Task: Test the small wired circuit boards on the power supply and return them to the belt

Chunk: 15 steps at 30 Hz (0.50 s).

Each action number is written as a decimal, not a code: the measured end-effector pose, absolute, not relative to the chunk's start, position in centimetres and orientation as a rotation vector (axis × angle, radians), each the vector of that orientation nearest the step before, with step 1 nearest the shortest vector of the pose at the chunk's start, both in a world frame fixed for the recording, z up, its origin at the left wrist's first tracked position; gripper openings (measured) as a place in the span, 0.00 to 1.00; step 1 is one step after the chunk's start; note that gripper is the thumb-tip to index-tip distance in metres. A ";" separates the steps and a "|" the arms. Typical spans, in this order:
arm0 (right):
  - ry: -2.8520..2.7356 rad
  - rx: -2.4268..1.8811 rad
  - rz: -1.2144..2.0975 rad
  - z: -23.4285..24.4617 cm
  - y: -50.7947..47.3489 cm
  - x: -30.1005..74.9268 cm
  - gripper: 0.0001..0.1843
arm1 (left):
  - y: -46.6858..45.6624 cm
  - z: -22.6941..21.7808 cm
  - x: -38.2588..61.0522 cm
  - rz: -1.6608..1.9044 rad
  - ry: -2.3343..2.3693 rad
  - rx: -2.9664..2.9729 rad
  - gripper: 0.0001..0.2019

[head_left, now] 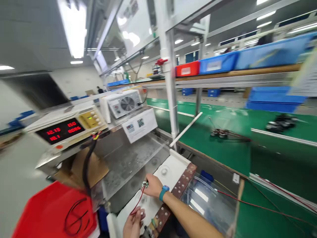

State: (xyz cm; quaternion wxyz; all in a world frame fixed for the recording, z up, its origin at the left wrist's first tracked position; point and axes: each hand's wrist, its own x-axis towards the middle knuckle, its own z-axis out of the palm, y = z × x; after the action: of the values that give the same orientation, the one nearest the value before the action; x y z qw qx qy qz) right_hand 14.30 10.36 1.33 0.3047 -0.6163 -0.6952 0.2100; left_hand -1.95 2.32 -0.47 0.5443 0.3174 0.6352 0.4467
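My right hand point(154, 185), with a blue watch point(163, 192) on its wrist, grips a small round motor point(145, 184) with its end face turned toward me. A red wire point(140, 200) runs down from the motor to my left hand point(133, 223). That hand's thumb and fingers are pinched on the wire. Both hands are over a white tray-like fixture point(170, 165) with round bumps, bordered by a brown riveted strip point(182, 181). Below the left hand, a small metal part point(148, 230) is partly cut off by the frame's edge.
To the left, a meter point(66, 127) shows red digits above a cardboard box point(85, 167) and a red bin point(56, 211). Behind it stands a white fan-faced unit point(127, 104). Wired motors point(219, 133) lie on the green bench point(230, 152), right of a metal post point(170, 92).
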 end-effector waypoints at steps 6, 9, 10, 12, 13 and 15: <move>-1.321 -2.042 0.269 4.6 7.5 30.7 0.08 | 4.0 9.5 6.9 1.165 1.147 0.813 0.23; -1.033 -2.245 0.122 6.1 5.1 40.8 0.08 | 3.5 15.8 12.5 1.190 0.760 0.966 0.27; -0.940 -2.306 0.096 6.5 4.3 43.9 0.08 | 3.4 17.1 13.8 1.198 0.702 1.015 0.28; -0.773 -2.399 0.076 7.1 3.1 49.5 0.10 | 3.3 17.5 15.4 1.182 0.713 1.095 0.27; -0.709 -2.424 0.071 7.2 2.6 51.9 0.12 | 3.3 16.6 15.7 1.145 0.767 1.123 0.26; -0.626 -2.438 0.054 7.3 2.3 55.9 0.15 | 3.4 13.6 15.8 1.036 0.902 1.154 0.26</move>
State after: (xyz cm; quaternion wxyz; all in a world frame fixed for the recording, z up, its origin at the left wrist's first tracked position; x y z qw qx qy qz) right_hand 55.86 2.33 7.32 0.3067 -0.9217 -0.2367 0.0205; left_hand 15.77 3.44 13.57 0.6241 0.5027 0.3927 0.4512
